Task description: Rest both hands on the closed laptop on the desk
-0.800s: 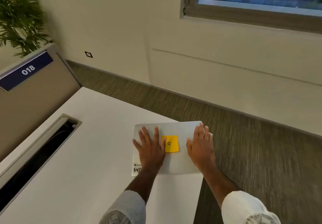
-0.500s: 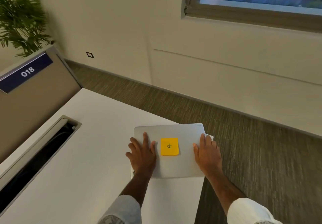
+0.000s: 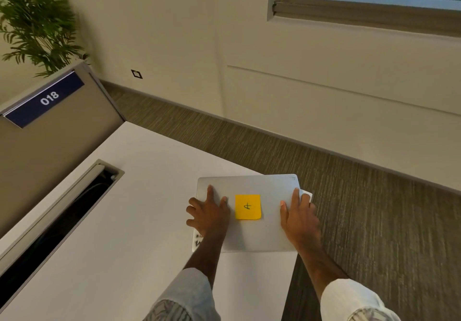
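Laptop [image 3: 249, 235] lies on white desk [image 3: 124, 220] above carpet [image 3: 374, 208].

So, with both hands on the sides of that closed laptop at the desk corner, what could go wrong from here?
The laptop lies at the desk corner, its right edge along the drop to the floor; a slip of the right hand could send it off.
The left hand holds only the thin edge, so its grip may be weak.
The yellow sticky note could peel off if brushed.
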Tool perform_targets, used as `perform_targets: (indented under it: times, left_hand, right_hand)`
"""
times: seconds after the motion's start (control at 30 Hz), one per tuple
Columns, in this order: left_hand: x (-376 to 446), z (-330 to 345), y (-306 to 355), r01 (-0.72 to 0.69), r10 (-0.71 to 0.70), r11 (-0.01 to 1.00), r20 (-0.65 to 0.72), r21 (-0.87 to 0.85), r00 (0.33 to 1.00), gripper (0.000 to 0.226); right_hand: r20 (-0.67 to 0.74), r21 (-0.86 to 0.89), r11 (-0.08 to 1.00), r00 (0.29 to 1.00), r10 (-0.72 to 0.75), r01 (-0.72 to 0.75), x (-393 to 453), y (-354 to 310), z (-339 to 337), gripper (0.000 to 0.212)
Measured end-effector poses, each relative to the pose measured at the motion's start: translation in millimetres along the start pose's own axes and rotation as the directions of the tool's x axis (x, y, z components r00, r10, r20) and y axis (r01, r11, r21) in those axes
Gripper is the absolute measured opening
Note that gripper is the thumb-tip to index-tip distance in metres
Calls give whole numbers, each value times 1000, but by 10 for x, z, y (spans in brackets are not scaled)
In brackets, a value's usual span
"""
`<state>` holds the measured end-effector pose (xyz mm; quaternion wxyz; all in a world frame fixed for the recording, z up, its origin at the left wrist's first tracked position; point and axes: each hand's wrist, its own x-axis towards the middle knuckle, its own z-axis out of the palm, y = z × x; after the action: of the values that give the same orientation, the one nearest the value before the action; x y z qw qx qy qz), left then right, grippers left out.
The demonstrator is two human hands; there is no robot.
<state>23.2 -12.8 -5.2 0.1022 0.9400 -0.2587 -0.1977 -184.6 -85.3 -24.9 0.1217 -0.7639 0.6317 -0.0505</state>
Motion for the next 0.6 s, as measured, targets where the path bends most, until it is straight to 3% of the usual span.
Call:
perform_targets:
  times: [0.17,0.33,0.5,0.6]
  left_hand:
    - [110,-127,-83,63,-54,987,68,-145,996,56]
    - [152,-165,-205,82,-59,953,88,-290,994,67]
    - [109,-171,-302,-52,101,876,77,-479,992,72]
    - [59,-164,-334,-112,150,910,64,-399,987,73]
  right_hand:
    - [-17,73,997,1000,21,-20,13,2,24,65]
    - [-11,123,992,1000,0,2,41,62,-17,65]
    - [18,158,987,1000,15,-18,-17,125,-58,72]
    - [29,172,985,999,13,-18,-25,145,-101,74]
